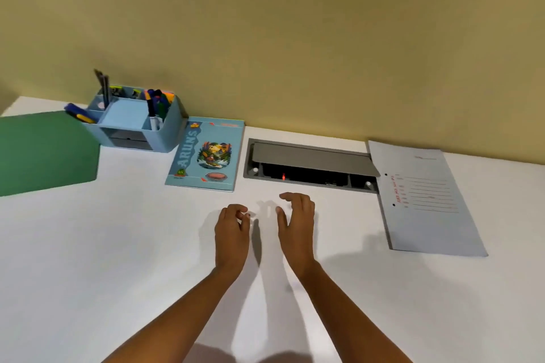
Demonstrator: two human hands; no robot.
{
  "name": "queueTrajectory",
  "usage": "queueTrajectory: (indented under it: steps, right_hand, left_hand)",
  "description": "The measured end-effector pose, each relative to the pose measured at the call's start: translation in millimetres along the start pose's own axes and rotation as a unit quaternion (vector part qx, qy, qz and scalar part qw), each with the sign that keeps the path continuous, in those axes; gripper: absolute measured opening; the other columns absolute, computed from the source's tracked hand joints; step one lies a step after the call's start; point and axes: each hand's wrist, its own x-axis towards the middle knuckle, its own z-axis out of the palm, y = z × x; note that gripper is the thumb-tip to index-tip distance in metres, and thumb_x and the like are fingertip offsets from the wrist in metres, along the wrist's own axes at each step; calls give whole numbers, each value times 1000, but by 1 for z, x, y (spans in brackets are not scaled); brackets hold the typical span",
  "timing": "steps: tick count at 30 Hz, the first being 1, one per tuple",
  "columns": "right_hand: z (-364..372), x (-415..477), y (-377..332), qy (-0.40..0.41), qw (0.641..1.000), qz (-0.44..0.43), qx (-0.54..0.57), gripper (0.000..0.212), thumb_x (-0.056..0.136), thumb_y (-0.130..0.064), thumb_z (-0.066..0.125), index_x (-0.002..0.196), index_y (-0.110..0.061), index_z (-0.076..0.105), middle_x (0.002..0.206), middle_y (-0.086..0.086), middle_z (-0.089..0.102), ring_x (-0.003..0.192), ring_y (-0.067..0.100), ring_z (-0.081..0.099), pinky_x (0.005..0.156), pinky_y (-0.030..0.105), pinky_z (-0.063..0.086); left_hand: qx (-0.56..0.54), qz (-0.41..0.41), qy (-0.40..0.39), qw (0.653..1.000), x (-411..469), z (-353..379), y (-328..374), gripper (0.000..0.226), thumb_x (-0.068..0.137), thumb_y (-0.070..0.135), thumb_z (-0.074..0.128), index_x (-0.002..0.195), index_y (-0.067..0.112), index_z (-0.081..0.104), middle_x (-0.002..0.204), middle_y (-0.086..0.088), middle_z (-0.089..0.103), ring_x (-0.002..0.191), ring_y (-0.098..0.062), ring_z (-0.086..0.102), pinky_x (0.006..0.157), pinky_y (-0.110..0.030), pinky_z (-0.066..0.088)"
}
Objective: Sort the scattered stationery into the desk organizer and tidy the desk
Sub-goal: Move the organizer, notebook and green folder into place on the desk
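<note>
A light blue desk organizer stands at the back left of the white desk, holding several pens, markers and clips. A blue notebook lies flat just right of it. A green folder lies at the far left and a grey file at the right. My left hand hovers over the desk's middle with fingers curled and nothing in it. My right hand is beside it, fingers loosely bent and spread, holding nothing.
A grey cable hatch with a raised lid and a red light is set into the desk behind my hands. A beige wall runs along the desk's back edge.
</note>
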Motion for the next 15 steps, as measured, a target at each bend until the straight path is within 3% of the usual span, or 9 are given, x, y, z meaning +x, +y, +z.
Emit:
queueTrajectory:
  steps: [3, 7, 11, 15]
  right_hand:
    - [51, -6, -49, -44, 998, -24, 26, 23, 91, -16, 61, 113, -20, 57, 118, -1, 53, 107, 15, 50, 92, 27, 48]
    - [118, -15, -107, -96, 993, -46, 45, 26, 89, -15, 62, 114, -19, 56, 124, 3, 51, 117, 19, 49, 91, 33, 53]
    - [179, -17, -156, -147, 985, -78, 43, 27, 90, -15, 62, 115, -21, 54, 122, 2, 49, 114, 21, 52, 89, 38, 54]
    - [230, -8, -199, -266, 959, 1, 97, 56, 83, -10, 69, 130, -18, 40, 126, 8, 45, 113, 20, 49, 95, 29, 45]
  left_hand:
    - [0, -15, 59, 998, 17, -66, -31, 14, 91, 11, 60, 105, 8, 61, 103, -7, 64, 90, -19, 59, 86, -26, 48]
    - [3, -25, 130, 991, 35, -147, -72, 12, 94, 4, 51, 101, 7, 61, 92, 4, 58, 81, -15, 57, 76, -23, 42]
    - [14, -59, 156, 986, 60, -208, -119, 13, 94, 6, 47, 99, 11, 59, 96, 0, 65, 84, -15, 61, 75, -24, 41]
    - [44, -102, 151, 982, 86, -259, -156, 15, 94, 12, 51, 106, 8, 60, 107, -8, 66, 94, -23, 63, 79, -24, 39]
